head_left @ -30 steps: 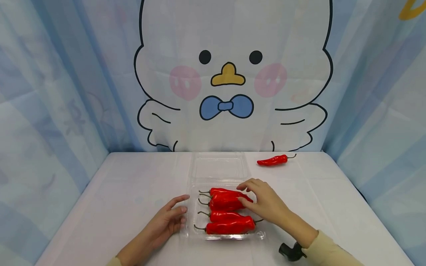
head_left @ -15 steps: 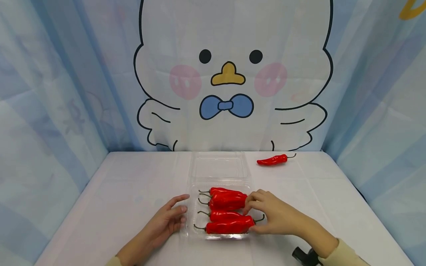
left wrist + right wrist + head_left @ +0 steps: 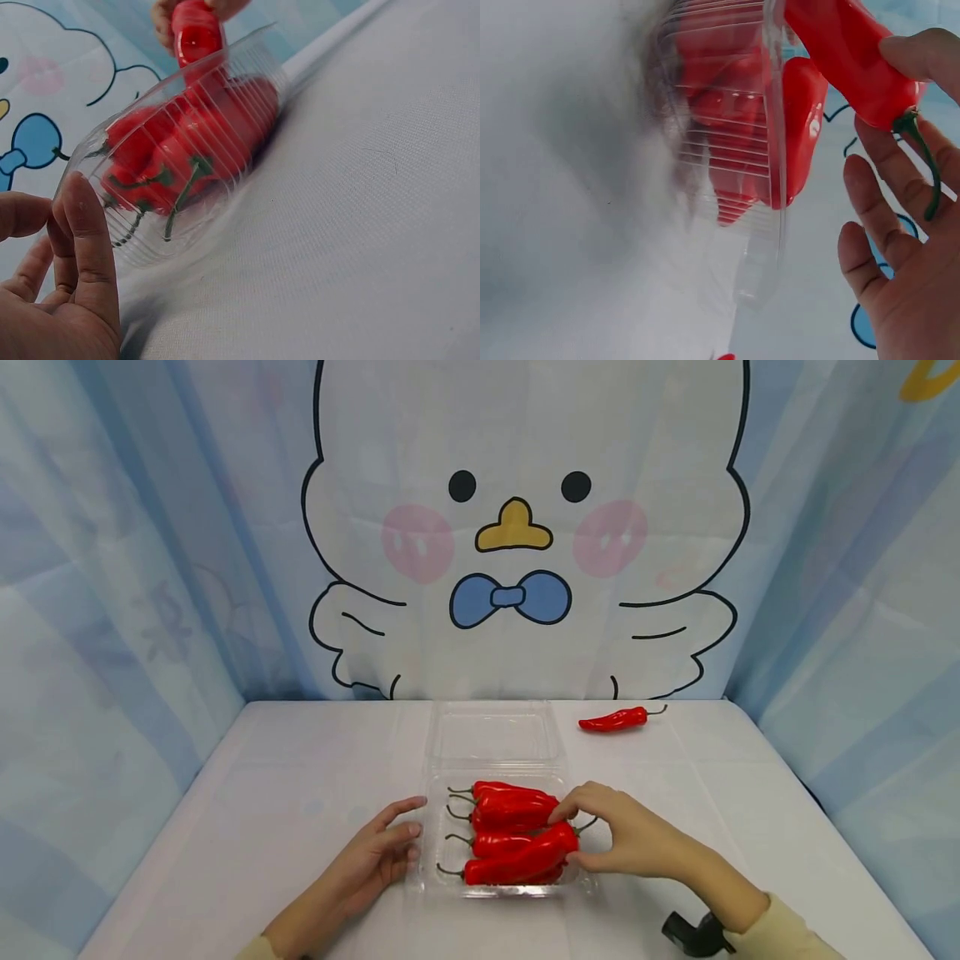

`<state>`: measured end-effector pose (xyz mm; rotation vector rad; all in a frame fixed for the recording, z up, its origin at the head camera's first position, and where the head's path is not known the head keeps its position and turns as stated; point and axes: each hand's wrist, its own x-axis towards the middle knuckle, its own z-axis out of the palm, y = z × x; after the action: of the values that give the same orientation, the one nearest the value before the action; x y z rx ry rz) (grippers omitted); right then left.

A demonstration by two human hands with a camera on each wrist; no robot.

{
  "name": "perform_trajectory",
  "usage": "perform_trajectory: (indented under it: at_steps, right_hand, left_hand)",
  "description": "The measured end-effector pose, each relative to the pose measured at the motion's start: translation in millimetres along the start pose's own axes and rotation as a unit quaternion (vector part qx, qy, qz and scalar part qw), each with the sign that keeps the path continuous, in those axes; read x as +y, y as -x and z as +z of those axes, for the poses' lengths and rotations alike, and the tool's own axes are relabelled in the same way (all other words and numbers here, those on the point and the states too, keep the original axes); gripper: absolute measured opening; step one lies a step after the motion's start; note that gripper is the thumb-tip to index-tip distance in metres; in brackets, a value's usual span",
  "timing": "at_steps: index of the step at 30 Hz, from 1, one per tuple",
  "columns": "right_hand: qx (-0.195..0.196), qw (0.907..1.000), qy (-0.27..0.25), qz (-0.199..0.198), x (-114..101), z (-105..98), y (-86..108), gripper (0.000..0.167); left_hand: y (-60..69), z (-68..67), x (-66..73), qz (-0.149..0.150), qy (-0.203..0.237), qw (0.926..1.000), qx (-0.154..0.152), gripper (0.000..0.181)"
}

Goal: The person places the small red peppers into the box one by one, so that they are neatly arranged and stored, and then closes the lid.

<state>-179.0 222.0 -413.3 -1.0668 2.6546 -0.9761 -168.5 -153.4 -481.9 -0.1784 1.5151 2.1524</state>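
A clear plastic clamshell box [image 3: 510,892] lies with its lid folded back, several red peppers [image 3: 510,810] in a row inside it. My right hand [image 3: 630,837] pinches the stem end of the front red pepper [image 3: 536,853] between thumb and fingers. That end is tilted up above the box rim; in the right wrist view the held pepper's green stem [image 3: 926,161] points toward the palm. My left hand [image 3: 375,857] stays at the box's left side, and in the left wrist view its fingertips [image 3: 79,199] touch the rim with the fingers fairly straight.
Another red pepper [image 3: 617,720] lies alone at the table's back right. The transparent lid [image 3: 495,735] is spread flat behind the box. A black device [image 3: 697,935] sits by the right sleeve. Printed curtains [image 3: 517,652] stand behind and beside the white table [image 3: 300,777].
From above the peppers farther back, my right hand has moved toward the front right, gripped the front pepper and raised its stem end. The left hand has stayed in place.
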Motion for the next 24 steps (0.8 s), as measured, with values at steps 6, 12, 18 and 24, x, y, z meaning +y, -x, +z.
perform_trajectory:
  at_steps: [6,12,18,24]
  right_hand:
    - [0.037,0.9979,-0.053,-0.004,0.6,-1.9,-3.1,0.054]
    - [0.075,0.9863,-0.147,0.011,-0.8,0.5,-5.6,0.061]
    - [0.104,0.9655,-0.239,-0.004,-2.8,6.4,-11.2,0.050]
    - [0.130,0.9622,-0.240,0.000,-8.6,12.7,-17.0,0.031]
  left_hand:
    - [-0.2,0.2,1.0,0.000,-0.002,1.0000,0.001,0.057]
    - [0.4,0.0,2.0,0.002,-0.001,1.0000,-0.001,0.058]
    - [0.6,0.1,2.1,0.000,0.006,1.0000,0.001,0.057]
    - [0.2,-0.6,0.9,0.001,0.006,1.0000,-0.003,0.057]
